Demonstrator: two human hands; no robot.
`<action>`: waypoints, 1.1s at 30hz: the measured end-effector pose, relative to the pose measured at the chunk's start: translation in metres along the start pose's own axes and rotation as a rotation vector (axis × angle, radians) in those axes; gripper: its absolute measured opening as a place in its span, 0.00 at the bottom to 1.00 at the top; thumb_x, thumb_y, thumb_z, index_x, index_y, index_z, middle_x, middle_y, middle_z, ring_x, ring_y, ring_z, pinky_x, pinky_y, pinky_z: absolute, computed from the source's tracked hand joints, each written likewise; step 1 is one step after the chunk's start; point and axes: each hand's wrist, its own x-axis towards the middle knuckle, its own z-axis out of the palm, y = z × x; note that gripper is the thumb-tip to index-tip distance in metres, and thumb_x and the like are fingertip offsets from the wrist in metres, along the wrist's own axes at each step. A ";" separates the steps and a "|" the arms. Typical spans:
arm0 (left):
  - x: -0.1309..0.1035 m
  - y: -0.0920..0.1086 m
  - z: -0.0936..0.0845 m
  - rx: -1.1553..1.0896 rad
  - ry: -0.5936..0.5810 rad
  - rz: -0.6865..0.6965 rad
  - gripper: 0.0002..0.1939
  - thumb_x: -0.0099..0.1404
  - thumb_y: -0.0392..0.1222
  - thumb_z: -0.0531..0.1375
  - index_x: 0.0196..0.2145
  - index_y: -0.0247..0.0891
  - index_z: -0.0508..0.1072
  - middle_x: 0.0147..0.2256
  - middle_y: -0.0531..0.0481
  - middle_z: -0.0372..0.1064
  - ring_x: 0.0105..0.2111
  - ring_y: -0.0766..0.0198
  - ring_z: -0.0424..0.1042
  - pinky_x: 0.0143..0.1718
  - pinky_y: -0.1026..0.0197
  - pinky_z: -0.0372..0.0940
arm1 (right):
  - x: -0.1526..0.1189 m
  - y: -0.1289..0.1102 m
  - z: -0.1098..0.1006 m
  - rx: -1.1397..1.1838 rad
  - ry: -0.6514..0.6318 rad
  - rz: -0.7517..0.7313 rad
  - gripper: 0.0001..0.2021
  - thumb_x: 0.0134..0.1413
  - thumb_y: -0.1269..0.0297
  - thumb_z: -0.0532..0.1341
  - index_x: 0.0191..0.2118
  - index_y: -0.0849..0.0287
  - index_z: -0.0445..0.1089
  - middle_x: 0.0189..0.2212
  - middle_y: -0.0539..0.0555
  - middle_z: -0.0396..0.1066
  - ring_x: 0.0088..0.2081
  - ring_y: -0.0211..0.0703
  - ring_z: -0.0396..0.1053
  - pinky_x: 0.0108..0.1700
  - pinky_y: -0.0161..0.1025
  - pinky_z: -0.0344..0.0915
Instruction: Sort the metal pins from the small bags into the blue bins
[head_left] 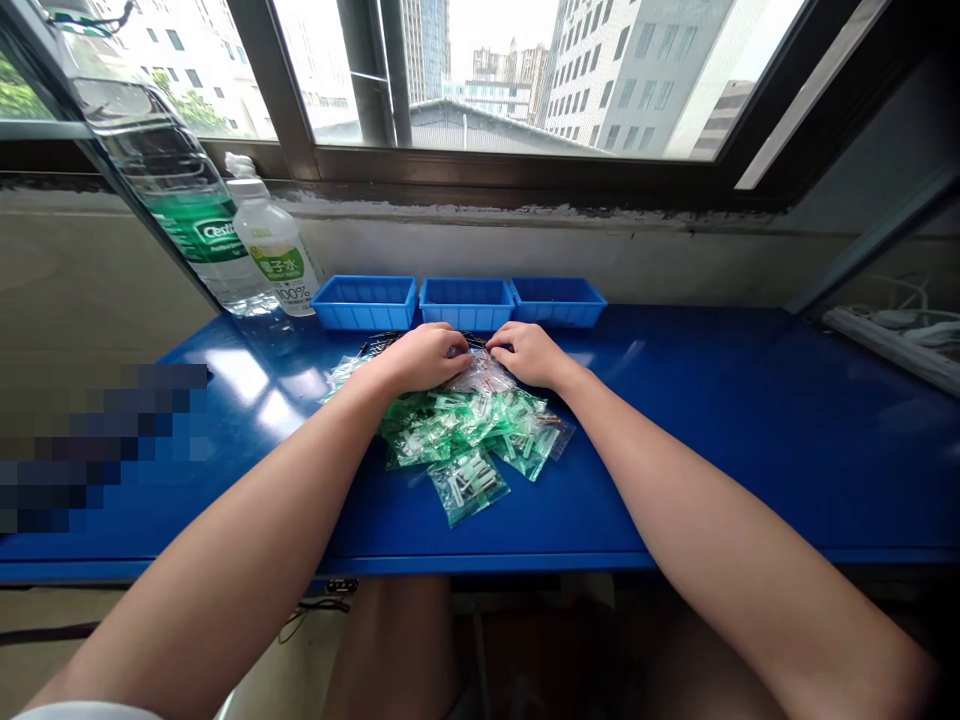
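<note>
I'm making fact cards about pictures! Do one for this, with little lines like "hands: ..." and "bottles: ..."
desk: blue and shiny
bags: a pile of small see-through ones, many greenish; one lies nearest the desk's front edge
left hand: at the far part of the pile; its grip is hard to make out
right hand: beside the left one, at the pile too; its grip is also unclear
bins: three, blue, in a row behind the pile
bottles: two, clear, with green labels, left of the bins
window: buildings outside
</note>
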 end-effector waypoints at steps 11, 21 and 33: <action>0.001 -0.002 0.002 -0.005 0.018 0.012 0.21 0.64 0.53 0.51 0.43 0.38 0.76 0.42 0.43 0.71 0.42 0.54 0.70 0.45 0.55 0.64 | -0.002 -0.001 -0.006 -0.100 0.100 0.167 0.09 0.49 0.66 0.62 0.36 0.57 0.78 0.37 0.55 0.78 0.40 0.49 0.74 0.43 0.41 0.67; 0.001 -0.003 0.002 0.002 0.023 0.004 0.21 0.64 0.53 0.51 0.44 0.38 0.76 0.43 0.43 0.72 0.43 0.53 0.70 0.46 0.55 0.65 | -0.001 -0.002 -0.003 -0.186 0.094 0.282 0.05 0.54 0.65 0.60 0.29 0.56 0.72 0.35 0.57 0.75 0.34 0.45 0.71 0.33 0.38 0.62; 0.002 0.002 0.000 -0.054 0.248 0.037 0.17 0.64 0.42 0.50 0.41 0.37 0.77 0.40 0.45 0.76 0.41 0.57 0.72 0.43 0.59 0.64 | -0.003 -0.030 -0.004 0.015 0.120 -0.041 0.07 0.61 0.67 0.52 0.35 0.58 0.67 0.32 0.55 0.73 0.32 0.43 0.67 0.34 0.36 0.58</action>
